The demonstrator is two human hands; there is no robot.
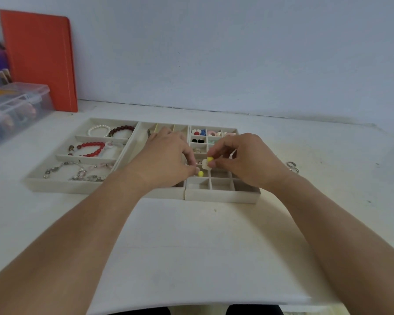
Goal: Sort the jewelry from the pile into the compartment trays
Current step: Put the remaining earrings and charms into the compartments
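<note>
Head view: a white table [191, 246] is seen beneath both forearms, and three cream compartment trays are set side by side on it just under the hands. The bracelet tray [55, 185] lies to the left of the left hand [166, 155]; in its rows a white pearl bracelet [98, 130], a dark red bead bracelet [121, 130], a bright red bead bracelet [90, 149] and several silvery chain pieces [77, 171] are held. The middle tray [137, 142] is largely covered by the left hand. The small-cell tray [223, 196] sits under and ahead of the right hand [248, 155]; its far cells, beyond the fingers, are filled with red, blue, pink and black pieces [203, 133], while the near cells below the hands look empty.

Far to the left of the left hand, an orange folder [39, 60] is leaned against the wall, with a clear plastic box [16, 103] in front of it.

The right hand is curled, and a yellow-and-white flower piece [208, 163] is pinched between thumb and forefinger above the small-cell tray. The left hand is also curled, and a small yellow bead piece [200, 173] is held at its fingertips, just below and left of the flower piece. Whether the two pieces touch cannot be told.

To the right of the right hand, two metal rings [292, 167] are left on the table.
</note>
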